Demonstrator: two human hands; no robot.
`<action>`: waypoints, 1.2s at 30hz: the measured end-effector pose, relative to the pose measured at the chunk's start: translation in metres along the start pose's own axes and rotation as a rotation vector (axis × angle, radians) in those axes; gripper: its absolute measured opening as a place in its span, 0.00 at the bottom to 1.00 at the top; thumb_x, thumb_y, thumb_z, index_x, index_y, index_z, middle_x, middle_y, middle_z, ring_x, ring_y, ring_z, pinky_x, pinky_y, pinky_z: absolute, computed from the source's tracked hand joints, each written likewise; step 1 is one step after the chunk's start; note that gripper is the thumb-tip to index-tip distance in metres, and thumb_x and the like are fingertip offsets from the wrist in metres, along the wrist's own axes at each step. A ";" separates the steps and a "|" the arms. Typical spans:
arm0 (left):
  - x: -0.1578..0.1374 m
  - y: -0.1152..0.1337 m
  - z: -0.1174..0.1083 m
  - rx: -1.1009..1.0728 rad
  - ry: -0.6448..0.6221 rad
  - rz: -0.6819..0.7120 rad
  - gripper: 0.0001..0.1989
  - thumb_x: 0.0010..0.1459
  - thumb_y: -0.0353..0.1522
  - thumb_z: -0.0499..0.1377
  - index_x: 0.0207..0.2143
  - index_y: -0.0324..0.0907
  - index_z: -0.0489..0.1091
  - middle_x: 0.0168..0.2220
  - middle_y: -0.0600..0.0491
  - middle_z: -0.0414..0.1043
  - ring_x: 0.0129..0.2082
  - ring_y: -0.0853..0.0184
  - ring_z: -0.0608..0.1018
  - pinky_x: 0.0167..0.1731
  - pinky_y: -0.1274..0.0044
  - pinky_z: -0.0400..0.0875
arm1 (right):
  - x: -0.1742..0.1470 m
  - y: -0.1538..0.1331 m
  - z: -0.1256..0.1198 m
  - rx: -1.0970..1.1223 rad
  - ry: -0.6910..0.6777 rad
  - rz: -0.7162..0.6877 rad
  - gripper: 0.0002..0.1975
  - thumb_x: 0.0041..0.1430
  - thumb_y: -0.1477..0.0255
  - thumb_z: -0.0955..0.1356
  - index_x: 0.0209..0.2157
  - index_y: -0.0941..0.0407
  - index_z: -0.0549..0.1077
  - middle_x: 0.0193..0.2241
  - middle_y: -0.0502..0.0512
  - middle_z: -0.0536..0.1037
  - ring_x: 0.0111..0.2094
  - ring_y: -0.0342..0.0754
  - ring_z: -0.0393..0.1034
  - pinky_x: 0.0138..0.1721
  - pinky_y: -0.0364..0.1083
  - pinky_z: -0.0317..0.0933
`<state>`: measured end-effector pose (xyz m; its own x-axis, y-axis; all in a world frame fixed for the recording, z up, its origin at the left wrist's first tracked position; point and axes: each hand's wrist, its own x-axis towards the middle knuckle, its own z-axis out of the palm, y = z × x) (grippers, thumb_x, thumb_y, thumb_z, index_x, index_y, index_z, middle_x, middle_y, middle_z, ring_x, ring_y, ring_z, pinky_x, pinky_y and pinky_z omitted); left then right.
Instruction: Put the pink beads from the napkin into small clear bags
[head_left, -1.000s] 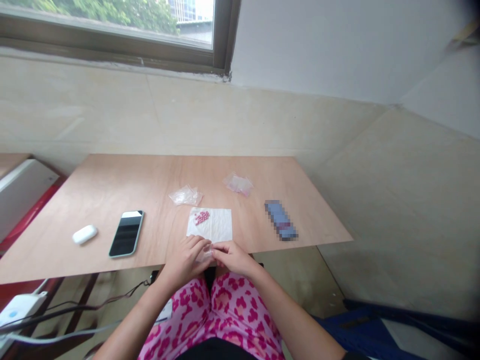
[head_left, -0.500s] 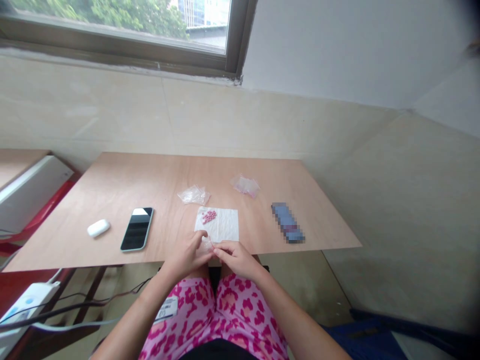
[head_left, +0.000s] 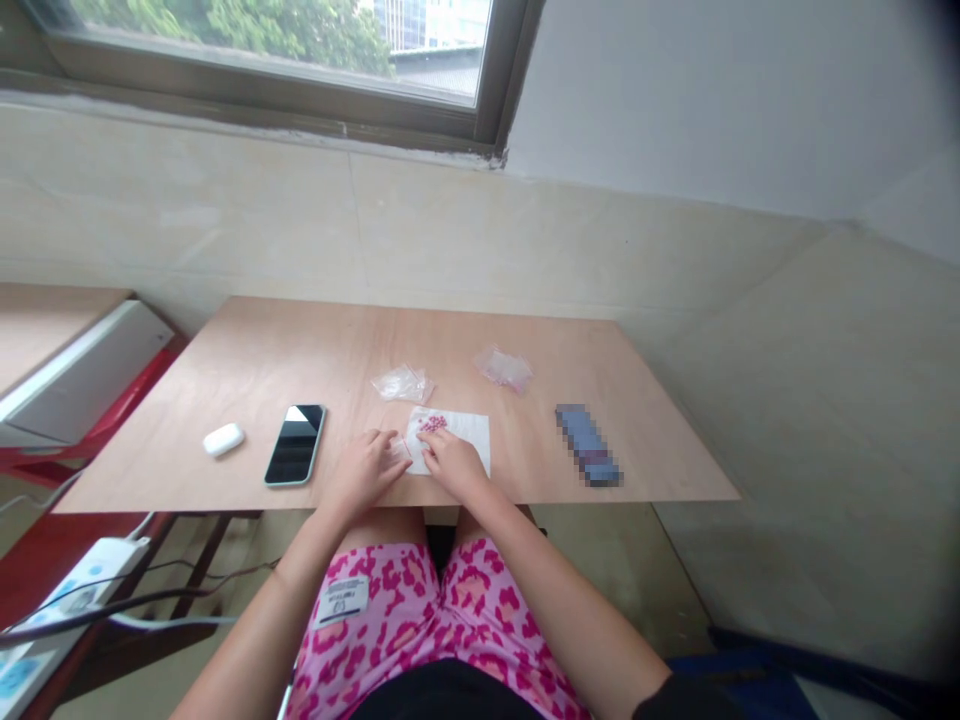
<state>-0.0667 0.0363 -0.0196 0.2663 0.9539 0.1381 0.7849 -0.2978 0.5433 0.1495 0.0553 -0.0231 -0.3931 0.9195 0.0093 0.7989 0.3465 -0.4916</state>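
Note:
On the near edge of the table, my left hand (head_left: 365,468) has its thumb and fingers around a small clear plastic zip bag (head_left: 397,452) with a pinkish line at its mouth. My right hand (head_left: 456,468) rests over a white paper sheet (head_left: 474,435), fingers stretched toward a cluster of small pink beads (head_left: 433,424). Its fingertips are at the near side of the beads, with thumb and forefinger apart. Whether a single bead lies under them is too small to tell.
Beyond the paper lie clear plastic bags (head_left: 403,383) and another pink-edged bag pile (head_left: 504,369). A phone (head_left: 295,446) and a white earbud case (head_left: 223,440) are on the left. A blurred-out phone-like object (head_left: 588,446) lies right. A power strip (head_left: 71,600) with cables is below left.
My right hand has left the small bag and moved forward to the beads on the paper. The left hand has shifted forward with the bag, laying it by the paper. The view has turned slightly.

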 end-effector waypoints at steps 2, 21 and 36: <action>0.001 -0.001 0.003 0.015 0.004 0.011 0.23 0.64 0.40 0.64 0.57 0.40 0.70 0.47 0.42 0.76 0.46 0.52 0.80 0.47 0.63 0.74 | 0.005 0.000 0.004 -0.025 0.003 0.007 0.17 0.70 0.72 0.66 0.58 0.51 0.77 0.53 0.57 0.80 0.47 0.52 0.77 0.47 0.46 0.68; 0.001 -0.008 0.006 -0.068 0.094 0.010 0.26 0.65 0.41 0.64 0.60 0.42 0.62 0.53 0.39 0.75 0.51 0.50 0.80 0.52 0.59 0.73 | 0.024 -0.014 0.002 0.602 0.234 0.111 0.10 0.67 0.67 0.68 0.39 0.57 0.80 0.34 0.54 0.83 0.35 0.49 0.76 0.40 0.45 0.67; 0.001 -0.005 0.003 -0.073 0.087 0.006 0.25 0.66 0.42 0.63 0.60 0.42 0.63 0.51 0.40 0.76 0.51 0.48 0.79 0.52 0.58 0.73 | 0.022 0.012 0.003 0.066 0.042 -0.038 0.09 0.70 0.74 0.68 0.46 0.54 0.81 0.50 0.60 0.80 0.50 0.51 0.75 0.52 0.45 0.65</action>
<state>-0.0681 0.0386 -0.0249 0.2194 0.9525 0.2110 0.7398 -0.3035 0.6005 0.1494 0.0795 -0.0315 -0.4024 0.9132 0.0650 0.7511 0.3699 -0.5469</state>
